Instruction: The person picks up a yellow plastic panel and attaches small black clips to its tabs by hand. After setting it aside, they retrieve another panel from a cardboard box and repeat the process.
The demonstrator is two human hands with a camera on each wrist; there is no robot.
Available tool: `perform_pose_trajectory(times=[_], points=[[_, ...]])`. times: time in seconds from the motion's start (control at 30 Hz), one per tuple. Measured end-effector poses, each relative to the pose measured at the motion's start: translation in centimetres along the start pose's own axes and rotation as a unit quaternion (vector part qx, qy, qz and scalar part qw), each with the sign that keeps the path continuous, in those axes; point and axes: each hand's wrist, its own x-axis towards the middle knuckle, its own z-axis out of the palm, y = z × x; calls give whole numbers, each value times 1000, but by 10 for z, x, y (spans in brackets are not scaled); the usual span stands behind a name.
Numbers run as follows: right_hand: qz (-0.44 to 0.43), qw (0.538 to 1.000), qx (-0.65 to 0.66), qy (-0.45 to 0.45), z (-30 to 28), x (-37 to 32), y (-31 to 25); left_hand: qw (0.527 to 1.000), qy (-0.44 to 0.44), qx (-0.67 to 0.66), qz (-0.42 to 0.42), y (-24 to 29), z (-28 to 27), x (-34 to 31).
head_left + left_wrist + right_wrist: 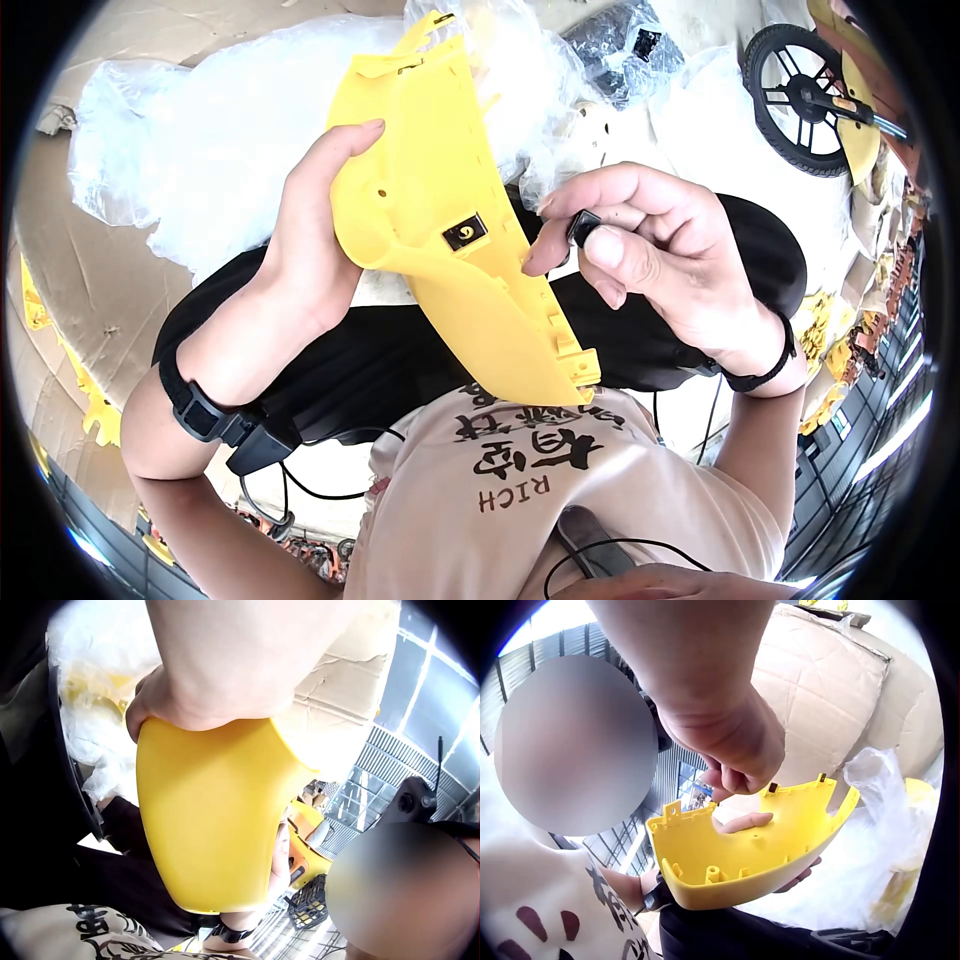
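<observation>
A curved yellow plastic cover is gripped at its left edge by my left hand, the thumb lying over the rim. Set in the cover is a small black rectangular badge with a yellow emblem. Close beside the cover's right edge, my right hand pinches a small black square piece between thumb and fingers. In the right wrist view the cover's hollow inside shows ribs and posts, with my right hand over it. The left wrist view shows the smooth outer face.
Clear plastic bags and cardboard lie beyond my knees. At the far right stands a black spoked wheel. Behind it are several yellow and orange parts. Black cables run from the wrist cameras near my lap.
</observation>
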Motion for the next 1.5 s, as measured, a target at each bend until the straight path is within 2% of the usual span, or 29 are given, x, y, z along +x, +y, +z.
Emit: perform_pose_trajectory(times=[0.1,0.23,0.47,0.6,0.67,0.8,0.9,0.97,1.07,1.17,1.37,1.5], points=[[-4,999,37,-11,-4,1,4,1000,-5,-5,-9,1,-1,0],[-11,1000,1,-19,-7,2,2,999,-30,-14,-27,0,-5,5],[17,998,52,18,-2,4,-2,995,-74,-32,-54,4,3,1],[-5,996,86,15,-2,4,-3,995,-81,-36,-52,0,-1,5],[-15,997,60,41,1,3,-5,990,-108,-61,-61,-3,-3,6],[-68,997,18,22,-2,4,0,986,-139,-56,-72,-4,0,6],[-44,999,8,10,0,4,-4,977,-184,-74,-75,-4,4,3],[26,990,141,5,2,4,-5,970,-218,-82,-72,-3,6,2],[24,981,189,-25,0,4,-4,971,-223,-67,-61,-4,5,4],[-20,989,144,-39,-3,3,1,971,-214,-75,-70,-8,3,7],[51,976,211,-23,4,4,-5,980,-193,-45,-29,-14,12,7],[51,971,227,-43,0,5,-5,981,-191,-38,-22,-13,11,7]])
